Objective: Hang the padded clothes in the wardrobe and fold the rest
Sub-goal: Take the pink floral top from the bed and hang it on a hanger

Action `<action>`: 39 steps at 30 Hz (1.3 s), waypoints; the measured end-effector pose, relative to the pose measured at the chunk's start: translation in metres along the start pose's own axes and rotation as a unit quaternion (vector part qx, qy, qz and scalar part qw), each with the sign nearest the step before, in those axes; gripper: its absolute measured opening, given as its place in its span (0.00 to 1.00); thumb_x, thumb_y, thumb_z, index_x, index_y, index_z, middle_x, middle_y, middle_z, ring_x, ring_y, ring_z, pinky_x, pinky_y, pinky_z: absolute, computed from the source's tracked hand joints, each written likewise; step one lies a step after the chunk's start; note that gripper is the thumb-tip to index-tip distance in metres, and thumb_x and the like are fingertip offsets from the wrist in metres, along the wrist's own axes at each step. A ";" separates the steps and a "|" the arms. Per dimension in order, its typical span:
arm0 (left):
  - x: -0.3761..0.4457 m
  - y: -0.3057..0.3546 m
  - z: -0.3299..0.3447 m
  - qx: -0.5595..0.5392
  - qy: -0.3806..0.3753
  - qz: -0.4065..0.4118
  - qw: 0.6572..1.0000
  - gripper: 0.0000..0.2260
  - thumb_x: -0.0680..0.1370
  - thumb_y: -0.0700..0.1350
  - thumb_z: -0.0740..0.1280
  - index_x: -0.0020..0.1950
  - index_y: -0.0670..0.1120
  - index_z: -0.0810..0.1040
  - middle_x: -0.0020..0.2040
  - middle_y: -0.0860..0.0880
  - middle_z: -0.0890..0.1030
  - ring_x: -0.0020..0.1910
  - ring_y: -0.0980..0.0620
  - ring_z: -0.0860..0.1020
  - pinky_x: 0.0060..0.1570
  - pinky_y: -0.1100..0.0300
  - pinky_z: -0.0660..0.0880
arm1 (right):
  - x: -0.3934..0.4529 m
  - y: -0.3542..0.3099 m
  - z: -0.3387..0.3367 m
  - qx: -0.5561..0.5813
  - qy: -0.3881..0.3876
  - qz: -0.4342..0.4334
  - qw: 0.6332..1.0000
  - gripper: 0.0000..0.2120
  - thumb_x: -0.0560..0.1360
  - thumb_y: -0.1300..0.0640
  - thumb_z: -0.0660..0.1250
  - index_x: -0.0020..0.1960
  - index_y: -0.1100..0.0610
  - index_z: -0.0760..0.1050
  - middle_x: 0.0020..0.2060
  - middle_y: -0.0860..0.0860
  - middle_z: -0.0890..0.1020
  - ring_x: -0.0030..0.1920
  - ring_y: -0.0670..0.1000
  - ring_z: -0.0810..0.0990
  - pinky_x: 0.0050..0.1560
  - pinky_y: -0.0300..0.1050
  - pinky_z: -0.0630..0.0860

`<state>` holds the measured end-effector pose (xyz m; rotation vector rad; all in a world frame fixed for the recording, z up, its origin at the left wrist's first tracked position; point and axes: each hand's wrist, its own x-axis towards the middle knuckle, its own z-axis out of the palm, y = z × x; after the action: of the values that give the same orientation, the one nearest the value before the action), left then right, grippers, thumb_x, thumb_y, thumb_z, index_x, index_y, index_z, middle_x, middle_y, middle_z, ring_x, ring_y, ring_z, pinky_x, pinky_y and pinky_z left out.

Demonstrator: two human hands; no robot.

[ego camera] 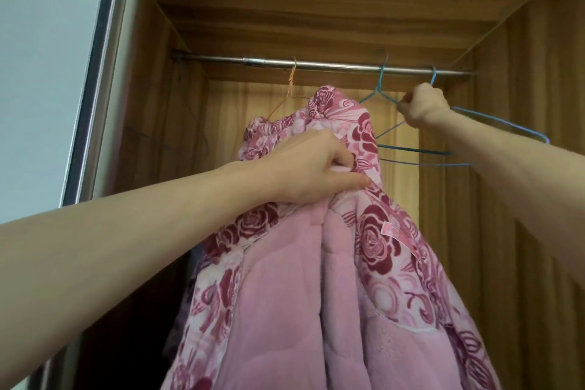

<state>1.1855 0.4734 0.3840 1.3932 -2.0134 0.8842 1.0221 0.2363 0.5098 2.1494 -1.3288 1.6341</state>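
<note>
Left hand (311, 168): fingers curled round a bunch of the garment (316, 263) near its collar, holding it up at rod height, likely to keep it ready for a hanger.
Right hand (419, 109): pinching the wire of a blue hanger (421, 152) hooked on the rod (316, 65), apparently to take it down.
Garment: pink, floral, padded; hangs below the left hand, in front of the open wardrobe (316, 16), left of the right hand and apart from it.
Orange hanger (291, 89): on the rod, behind the garment; whether it carries it cannot be told.
</note>
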 end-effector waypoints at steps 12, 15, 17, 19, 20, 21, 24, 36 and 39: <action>-0.014 -0.001 0.002 -0.049 0.016 0.009 0.999 0.28 0.80 0.58 0.72 0.29 0.44 0.66 0.27 0.52 0.62 0.26 0.53 0.61 0.31 0.55 0.61 | -0.097 -0.022 -0.003 0.351 -0.013 0.039 0.935 0.07 0.83 0.53 0.61 0.54 0.56 0.74 0.42 0.53 0.77 0.33 0.50 0.76 0.30 0.42 0.73; -0.021 0.001 0.005 -0.065 0.012 0.015 0.998 0.27 0.80 0.58 0.72 0.28 0.46 0.66 0.27 0.52 0.63 0.27 0.54 0.62 0.31 0.53 0.63 | -0.133 -0.016 -0.004 0.375 -0.056 0.057 0.923 0.15 0.79 0.44 0.69 0.46 0.54 0.70 0.34 0.52 0.75 0.29 0.49 0.71 0.27 0.41 0.68; -0.025 0.000 0.008 -0.086 0.004 0.015 0.996 0.26 0.79 0.59 0.72 0.28 0.47 0.67 0.27 0.51 0.65 0.28 0.54 0.65 0.32 0.52 0.66 | -0.146 -0.012 -0.007 0.357 -0.056 0.068 0.930 0.21 0.74 0.37 0.72 0.42 0.53 0.68 0.31 0.51 0.74 0.28 0.50 0.70 0.28 0.42 0.66; -0.031 0.000 0.011 -0.108 0.001 0.008 0.994 0.24 0.79 0.59 0.72 0.28 0.49 0.71 0.26 0.54 0.69 0.28 0.55 0.67 0.33 0.53 0.66 | -0.161 -0.003 -0.012 0.327 -0.052 0.075 0.941 0.24 0.74 0.32 0.70 0.41 0.53 0.69 0.31 0.51 0.74 0.28 0.51 0.70 0.28 0.42 0.67; -0.035 0.001 0.010 -0.114 0.001 0.005 0.993 0.23 0.79 0.58 0.72 0.27 0.52 0.73 0.25 0.56 0.70 0.28 0.57 0.67 0.33 0.55 0.65 | -0.169 0.001 -0.014 0.317 -0.057 0.075 0.944 0.25 0.75 0.31 0.68 0.42 0.53 0.70 0.30 0.50 0.74 0.29 0.51 0.71 0.28 0.41 0.68; -0.038 0.002 0.011 -0.120 -0.002 0.004 0.993 0.22 0.79 0.58 0.73 0.26 0.55 0.74 0.25 0.57 0.71 0.27 0.57 0.67 0.33 0.56 0.65 | -0.177 0.007 -0.016 0.313 -0.067 0.073 0.945 0.25 0.75 0.30 0.66 0.42 0.53 0.70 0.30 0.50 0.74 0.28 0.52 0.72 0.29 0.41 0.70; -0.049 0.003 0.016 -0.131 -0.005 -0.001 0.991 0.22 0.79 0.56 0.73 0.27 0.53 0.75 0.24 0.55 0.69 0.26 0.57 0.66 0.33 0.57 0.64 | -0.198 0.017 -0.022 0.332 -0.124 0.058 0.933 0.25 0.76 0.31 0.66 0.38 0.52 0.68 0.27 0.49 0.71 0.26 0.51 0.69 0.27 0.38 0.68; -0.073 0.001 0.041 -0.170 -0.002 -0.018 0.985 0.29 0.75 0.66 0.69 0.33 0.40 0.75 0.31 0.37 0.72 0.30 0.40 0.69 0.33 0.46 0.70 | -0.255 0.059 -0.060 0.349 0.084 -0.006 0.933 0.21 0.82 0.43 0.62 0.34 0.52 0.74 0.25 0.46 0.70 0.27 0.47 0.66 0.31 0.45 0.63; -0.077 0.001 0.036 -0.224 -0.035 -0.043 0.973 0.29 0.78 0.58 0.74 0.33 0.35 0.72 0.32 0.35 0.67 0.31 0.46 0.65 0.35 0.54 0.64 | -0.277 0.056 -0.085 0.496 0.039 -0.022 0.867 0.18 0.86 0.48 0.61 0.37 0.51 0.71 0.23 0.46 0.60 0.21 0.45 0.56 0.24 0.35 0.53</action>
<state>1.2074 0.4919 0.3044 1.2524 -2.0233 0.3137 0.9156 0.4053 0.2924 2.4437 -0.3637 2.7301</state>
